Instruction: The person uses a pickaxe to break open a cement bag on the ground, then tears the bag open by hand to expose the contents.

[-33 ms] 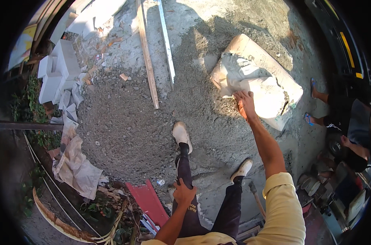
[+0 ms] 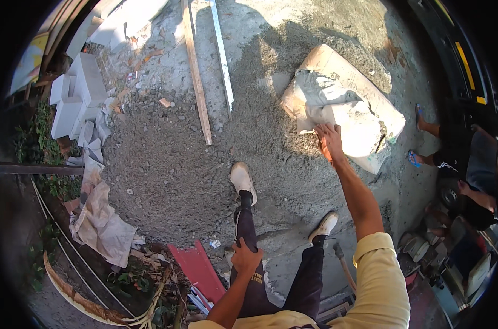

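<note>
Sack (image 2: 358,123), underside out of sight

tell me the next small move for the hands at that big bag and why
I'd probably bring the left hand over to steady the bag: only the right hand is at its near edge, the bag looks bulky and torn, and the left hand is resting on the left leg.
</note>
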A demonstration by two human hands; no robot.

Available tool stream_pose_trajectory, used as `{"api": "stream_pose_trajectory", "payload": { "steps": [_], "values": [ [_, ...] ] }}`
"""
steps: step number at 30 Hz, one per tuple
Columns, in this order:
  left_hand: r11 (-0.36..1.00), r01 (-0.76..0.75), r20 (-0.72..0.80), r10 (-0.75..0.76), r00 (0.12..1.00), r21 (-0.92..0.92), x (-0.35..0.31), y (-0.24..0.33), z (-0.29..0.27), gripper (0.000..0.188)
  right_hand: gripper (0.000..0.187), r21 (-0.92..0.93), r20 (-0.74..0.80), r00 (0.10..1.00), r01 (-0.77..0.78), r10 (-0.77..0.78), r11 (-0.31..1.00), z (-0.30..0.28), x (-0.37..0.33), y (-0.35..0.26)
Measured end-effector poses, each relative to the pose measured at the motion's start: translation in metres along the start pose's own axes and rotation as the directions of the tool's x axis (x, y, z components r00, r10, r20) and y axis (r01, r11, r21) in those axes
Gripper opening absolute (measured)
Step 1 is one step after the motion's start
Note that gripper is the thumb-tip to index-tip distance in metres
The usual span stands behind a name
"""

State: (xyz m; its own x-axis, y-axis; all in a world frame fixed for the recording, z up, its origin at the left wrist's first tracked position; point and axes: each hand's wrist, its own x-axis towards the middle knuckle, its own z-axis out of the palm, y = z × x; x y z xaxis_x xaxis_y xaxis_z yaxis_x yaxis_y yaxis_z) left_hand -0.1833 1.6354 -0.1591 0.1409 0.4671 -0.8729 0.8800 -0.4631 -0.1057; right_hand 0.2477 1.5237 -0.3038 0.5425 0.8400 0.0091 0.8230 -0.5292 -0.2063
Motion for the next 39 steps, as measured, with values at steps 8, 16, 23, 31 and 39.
{"api": "stream_pose_trajectory", "payload": {
  "steps": [8,16,23,31,39],
  "values": [
    [1.000,-0.010,-0.038,0.011,0.999,0.030,-0.003,0.001,0.008,0.082,0.041,0.013,0.027,0.998,-0.058,0.057,0.998,-0.031,-0.078,-0.006],
    [0.996,-0.023,-0.052,0.027,0.998,0.083,-0.009,0.011,0.016,0.080,0.038,-0.031,-0.010,0.997,-0.072,0.072,0.997,-0.040,-0.081,-0.013],
    [0.996,-0.012,-0.089,0.020,0.996,0.087,-0.011,0.012,0.019,0.079,0.042,0.230,-0.295,0.644,-0.669,0.706,0.707,-0.081,-0.036,0.010],
    [0.991,-0.044,-0.066,0.053,0.996,0.128,-0.017,0.033,0.032,0.080,0.061,0.383,0.105,0.297,-0.893,0.949,0.237,-0.026,-0.023,0.066],
    [0.988,-0.002,-0.047,0.009,0.999,0.154,-0.020,0.036,0.034,0.081,0.045,0.512,-0.163,0.401,-0.747,0.902,0.425,-0.003,-0.097,-0.006]
  ]
}}
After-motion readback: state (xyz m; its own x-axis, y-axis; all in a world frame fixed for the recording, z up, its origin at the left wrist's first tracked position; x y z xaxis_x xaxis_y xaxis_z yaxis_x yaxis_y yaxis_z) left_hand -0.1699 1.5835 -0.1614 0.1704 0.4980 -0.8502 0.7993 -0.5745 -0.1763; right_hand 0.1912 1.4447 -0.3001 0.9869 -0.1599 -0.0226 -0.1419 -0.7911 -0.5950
